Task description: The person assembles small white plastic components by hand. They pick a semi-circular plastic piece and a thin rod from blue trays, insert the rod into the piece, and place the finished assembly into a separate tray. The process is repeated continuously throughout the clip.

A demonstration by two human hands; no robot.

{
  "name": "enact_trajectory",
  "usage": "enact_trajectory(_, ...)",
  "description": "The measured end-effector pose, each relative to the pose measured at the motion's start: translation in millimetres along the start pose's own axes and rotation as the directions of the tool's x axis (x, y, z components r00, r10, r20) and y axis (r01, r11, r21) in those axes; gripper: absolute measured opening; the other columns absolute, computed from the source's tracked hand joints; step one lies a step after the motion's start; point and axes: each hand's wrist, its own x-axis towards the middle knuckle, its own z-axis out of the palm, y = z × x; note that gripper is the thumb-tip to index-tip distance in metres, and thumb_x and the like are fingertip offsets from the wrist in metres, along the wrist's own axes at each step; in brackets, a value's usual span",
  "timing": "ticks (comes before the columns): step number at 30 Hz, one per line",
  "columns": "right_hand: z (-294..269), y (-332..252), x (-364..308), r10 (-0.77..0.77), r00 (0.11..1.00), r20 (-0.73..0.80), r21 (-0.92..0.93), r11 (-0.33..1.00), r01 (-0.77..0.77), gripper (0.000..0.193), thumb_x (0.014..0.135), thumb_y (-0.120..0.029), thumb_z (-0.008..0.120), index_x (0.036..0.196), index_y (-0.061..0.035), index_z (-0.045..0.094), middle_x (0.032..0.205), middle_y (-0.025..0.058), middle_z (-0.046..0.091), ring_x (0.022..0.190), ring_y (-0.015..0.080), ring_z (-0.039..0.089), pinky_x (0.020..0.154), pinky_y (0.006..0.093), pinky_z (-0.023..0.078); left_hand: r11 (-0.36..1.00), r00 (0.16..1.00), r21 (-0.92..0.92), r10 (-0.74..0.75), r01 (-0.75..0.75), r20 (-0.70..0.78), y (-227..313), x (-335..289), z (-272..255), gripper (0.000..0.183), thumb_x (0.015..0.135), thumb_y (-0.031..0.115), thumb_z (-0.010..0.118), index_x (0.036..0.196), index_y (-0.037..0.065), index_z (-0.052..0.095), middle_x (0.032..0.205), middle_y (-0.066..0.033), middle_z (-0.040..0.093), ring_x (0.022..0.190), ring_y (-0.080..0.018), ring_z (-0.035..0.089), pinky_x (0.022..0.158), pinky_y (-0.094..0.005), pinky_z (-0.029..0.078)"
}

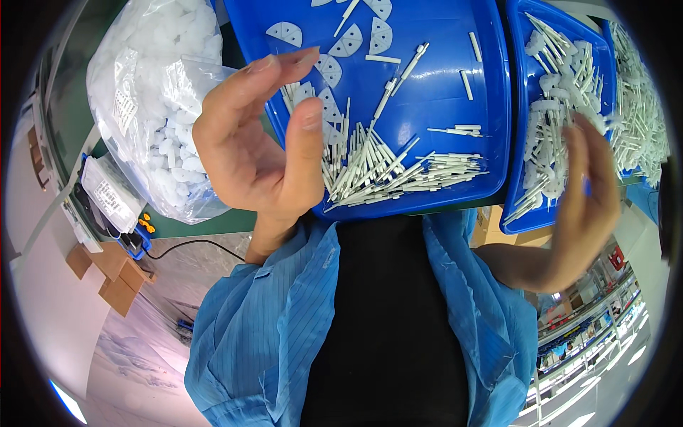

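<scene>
My left hand (260, 139) hovers over the left edge of a large blue tray (434, 92). Its thumb and fingers are apart, and nothing shows between them. Thin white rods (398, 174) lie heaped along the tray's near side, some with a narrower end. Flat, pale, rounded pieces with small dark holes (346, 40) are scattered at its far left, partly behind my fingers. My right hand (589, 181) is over a smaller blue tray (518, 135) on the right, which holds rods with translucent white pieces (544, 132). Motion smears its fingers, so any grip is hard to make out.
A clear plastic bag (160, 78) of small white parts stands left of the large tray on a green tabletop (203, 226). Another heap of rods and white pieces (637, 121) lies at far right. Cardboard (117, 281) sits at lower left.
</scene>
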Motion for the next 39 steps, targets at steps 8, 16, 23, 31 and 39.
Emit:
enact_trajectory(8, 137, -51, -12, -0.292, 0.953, 0.085, 0.127, 0.952, 0.28, 0.028, 0.085, -0.024, 0.074, 0.082, -0.0013, 0.058, 0.075, 0.0149, 0.062, 0.061, 0.0331, 0.065, 0.05, 0.0373, 0.052, 0.698, 0.935, 0.716, -0.257, 0.003, 0.246, 2, 6, 1, 0.039, 0.07, 0.014, 0.084, 0.105, 0.007, 0.067, 0.107, -0.0081, 0.064, 0.091, -0.024, 0.052, 0.08, -0.0358, 0.042)
enact_trajectory(16, 117, -30, -9, -0.414, 0.896, 0.162, 0.418, 0.851, 0.318, 0.016, 0.086, -0.008, 0.067, 0.091, -0.0007, 0.053, 0.069, 0.0114, 0.059, 0.055, 0.0278, 0.063, 0.05, 0.0351, 0.05, 0.75, 0.894, 0.66, -0.274, -0.031, 0.353, -7, 6, -14, 0.019, 0.08, 0.006, 0.073, 0.099, 0.007, 0.071, 0.091, -0.0036, 0.069, 0.073, -0.0211, 0.057, 0.073, -0.0349, 0.044)
enact_trajectory(23, 94, -47, -25, -0.309, 0.894, 0.324, 0.715, 0.699, -0.017, 0.036, 0.092, -0.008, 0.066, 0.121, -0.0026, 0.045, 0.062, 0.0066, 0.055, 0.048, 0.0146, 0.056, 0.047, 0.0275, 0.043, 0.963, 0.955, 0.252, -0.16, 0.096, 0.249, 3, 5, -2, 0.016, 0.082, -0.002, 0.071, 0.097, 0.002, 0.07, 0.084, -0.0075, 0.069, 0.072, -0.0154, 0.063, 0.064, -0.0264, 0.047)
enact_trajectory(31, 100, -49, -27, -0.259, 0.926, 0.273, 0.745, 0.666, -0.033, 0.012, 0.094, -0.007, 0.062, 0.105, -0.0019, 0.06, 0.071, 0.0079, 0.064, 0.057, 0.0118, 0.063, 0.049, 0.0261, 0.046, 0.929, 0.905, -0.146, -0.28, 0.339, 0.32, 11, -2, 2, 0.044, 0.072, -0.007, 0.08, 0.113, -0.005, 0.065, 0.09, -0.0102, 0.068, 0.081, -0.0156, 0.068, 0.073, -0.0264, 0.055)
enact_trajectory(39, 95, -54, -34, -0.355, 0.925, 0.138, 0.717, 0.68, 0.154, 0.024, 0.089, 0.0, 0.065, 0.11, 0.0012, 0.054, 0.083, 0.013, 0.069, 0.064, 0.0222, 0.07, 0.053, 0.029, 0.053, 0.679, 0.777, -0.381, -0.515, 0.628, 0.363, 18, -6, 0, 0.031, 0.085, -0.008, 0.067, 0.115, -0.008, 0.059, 0.105, -0.0186, 0.066, 0.084, -0.0212, 0.071, 0.077, -0.0294, 0.059)
